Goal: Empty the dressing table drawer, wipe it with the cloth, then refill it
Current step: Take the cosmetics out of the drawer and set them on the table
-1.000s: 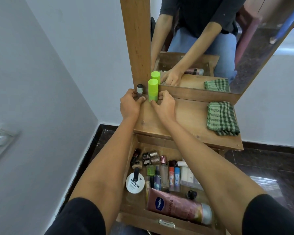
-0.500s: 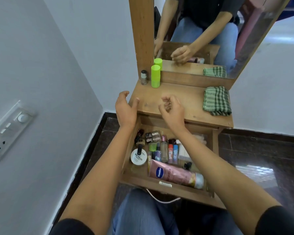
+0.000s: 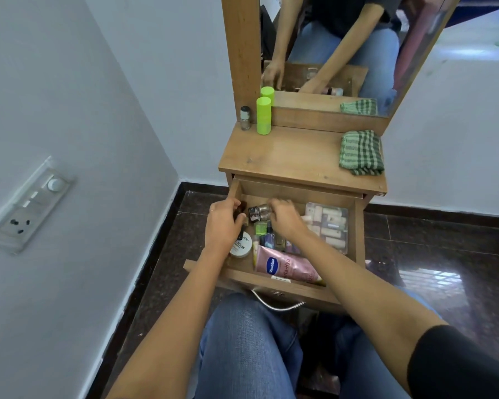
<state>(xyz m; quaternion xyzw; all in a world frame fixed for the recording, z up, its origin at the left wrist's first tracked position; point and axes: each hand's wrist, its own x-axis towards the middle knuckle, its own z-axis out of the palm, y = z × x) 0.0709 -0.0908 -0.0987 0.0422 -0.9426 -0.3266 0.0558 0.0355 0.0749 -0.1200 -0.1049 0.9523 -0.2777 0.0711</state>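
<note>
The wooden drawer (image 3: 358, 226) of the dressing table (image 3: 294, 156) is pulled open over my lap. Both my hands are inside its back left corner. My left hand (image 3: 224, 224) curls round a small dark bottle (image 3: 240, 209). My right hand (image 3: 285, 217) pinches a small glass jar with a dark lid (image 3: 259, 213). Still in the drawer are a pink Vaseline tube (image 3: 283, 267), a round white nail polish remover tub (image 3: 241, 246), several small bottles and a clear packet (image 3: 327, 226). The folded green checked cloth (image 3: 360, 152) lies on the tabletop at the right.
A lime green bottle (image 3: 263, 115) and a small dark-capped bottle (image 3: 245, 118) stand at the tabletop's back left against the mirror frame (image 3: 239, 53). A wall with a switch plate (image 3: 26, 205) runs close on the left. Dark tiled floor lies to the right.
Both hands left the green bottle and the small bottle on the tabletop, came back down and reached into the drawer, where they now close on small items at its back left.
</note>
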